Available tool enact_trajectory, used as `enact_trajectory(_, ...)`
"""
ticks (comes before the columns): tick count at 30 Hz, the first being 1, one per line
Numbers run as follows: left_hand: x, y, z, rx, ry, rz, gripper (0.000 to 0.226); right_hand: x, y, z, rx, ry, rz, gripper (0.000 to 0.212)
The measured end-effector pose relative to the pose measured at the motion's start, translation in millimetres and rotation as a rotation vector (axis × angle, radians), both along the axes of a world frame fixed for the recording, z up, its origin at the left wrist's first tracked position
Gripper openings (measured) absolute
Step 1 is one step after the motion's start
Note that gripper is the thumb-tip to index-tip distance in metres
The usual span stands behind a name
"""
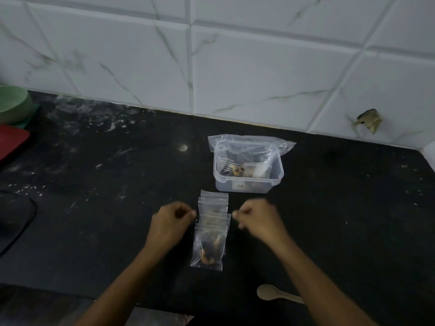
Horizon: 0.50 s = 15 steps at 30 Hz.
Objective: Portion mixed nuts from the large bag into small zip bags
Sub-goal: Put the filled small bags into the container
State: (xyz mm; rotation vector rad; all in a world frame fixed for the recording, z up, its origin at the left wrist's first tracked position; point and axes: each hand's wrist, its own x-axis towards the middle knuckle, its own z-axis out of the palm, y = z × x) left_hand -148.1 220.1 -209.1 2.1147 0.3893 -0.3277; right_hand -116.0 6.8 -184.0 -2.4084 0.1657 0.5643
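A clear plastic container [249, 182] stands on the black counter and holds the large bag [235, 143], open, with mixed nuts at its bottom. In front of it several small zip bags [213, 203] lie flat in an overlapping column. The nearest small bag [208, 250] has nuts inside. My left hand [173, 223] is curled just left of the column and my right hand [257, 220] just right of it. Both sets of fingertips sit at the edges of the middle bag, with nothing visibly pinched between them.
A wooden spoon [270, 292] lies near the counter's front edge, by my right forearm. At the far left are a green bowl [11, 104], a red tray [11, 140] and a dark flat object [14, 220]. A white tiled wall [235, 67] backs the counter.
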Motion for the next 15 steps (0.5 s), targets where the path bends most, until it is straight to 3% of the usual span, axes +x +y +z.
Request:
enact_trajectory(2, -25, 1, -12, -0.006, 0.064, 0.003, 0.004, -25, 12, -22, 0.071, 0.127, -0.010, 0.011)
enact_trajectory(15, -60, -15, -34, -0.033, 0.027, 0.079, 0.012, -62, 32, -50, 0.137, 0.115, -0.107, 0.015)
